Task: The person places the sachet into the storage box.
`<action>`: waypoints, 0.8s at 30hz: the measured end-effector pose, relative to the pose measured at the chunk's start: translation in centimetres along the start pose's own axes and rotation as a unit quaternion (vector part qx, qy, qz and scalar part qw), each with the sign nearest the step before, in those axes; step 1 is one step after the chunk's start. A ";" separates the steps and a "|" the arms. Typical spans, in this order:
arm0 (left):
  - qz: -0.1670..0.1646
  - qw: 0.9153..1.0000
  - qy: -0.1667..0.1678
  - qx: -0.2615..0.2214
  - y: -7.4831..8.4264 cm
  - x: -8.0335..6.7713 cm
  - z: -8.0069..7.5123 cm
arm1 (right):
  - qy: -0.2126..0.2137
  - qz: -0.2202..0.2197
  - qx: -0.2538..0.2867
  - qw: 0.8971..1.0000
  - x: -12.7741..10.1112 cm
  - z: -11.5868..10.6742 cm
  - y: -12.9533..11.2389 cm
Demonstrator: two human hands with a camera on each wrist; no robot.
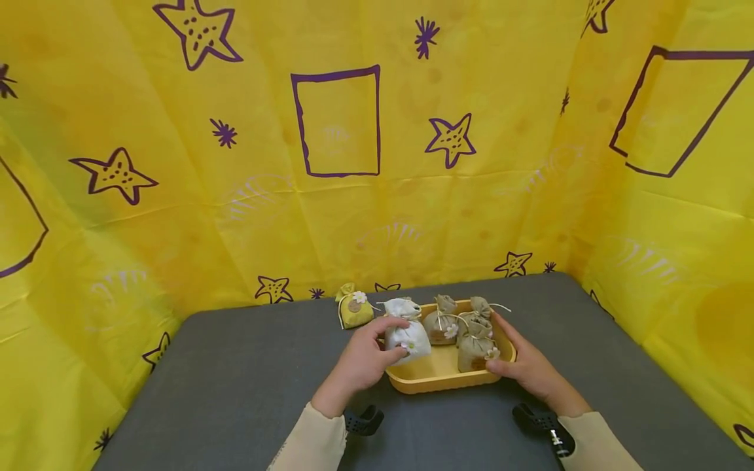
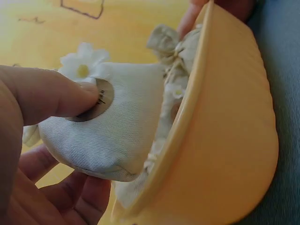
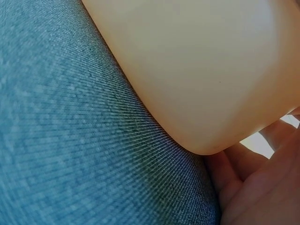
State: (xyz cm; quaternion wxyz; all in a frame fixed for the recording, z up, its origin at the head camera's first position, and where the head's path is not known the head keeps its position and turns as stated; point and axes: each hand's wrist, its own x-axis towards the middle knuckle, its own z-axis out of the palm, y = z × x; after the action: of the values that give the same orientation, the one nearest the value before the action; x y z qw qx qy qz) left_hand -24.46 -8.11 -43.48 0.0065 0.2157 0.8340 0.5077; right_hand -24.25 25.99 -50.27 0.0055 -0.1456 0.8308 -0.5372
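My left hand pinches a small white drawstring pouch at the left end of a yellow-orange tray. In the left wrist view, the thumb presses on the round brown label of that pouch, beside a white flower; the other fingers are behind and under it. My right hand grips the tray's right end, its thumb at the front corner. Inside the tray stand several beige pouches, among them a front one and a left one, with flowers and cord ties.
A yellow pouch with a white flower stands on the dark grey table, behind and left of the tray. Yellow cloth with starfish drawings hangs behind the table and along its sides.
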 end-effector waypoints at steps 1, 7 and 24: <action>0.005 1.000 -0.006 0.008 0.2 0.2 0.3 | 0.000 0.000 -0.002 1.000 0.0 0.0 0.0; 0.034 0.997 -0.036 0.051 1.0 1.2 2.1 | 0.002 0.001 0.004 1.000 0.0 0.0 0.3; -0.001 0.993 -0.080 0.085 0.9 2.4 3.5 | -0.001 -0.007 0.030 1.000 0.1 0.0 0.6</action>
State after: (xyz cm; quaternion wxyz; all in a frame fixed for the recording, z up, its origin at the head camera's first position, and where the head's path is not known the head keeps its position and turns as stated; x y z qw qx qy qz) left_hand -25.55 -3.93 -43.90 0.0558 0.2542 0.8711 0.4165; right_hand -24.49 26.21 -50.77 0.0067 -0.1518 0.8135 -0.5613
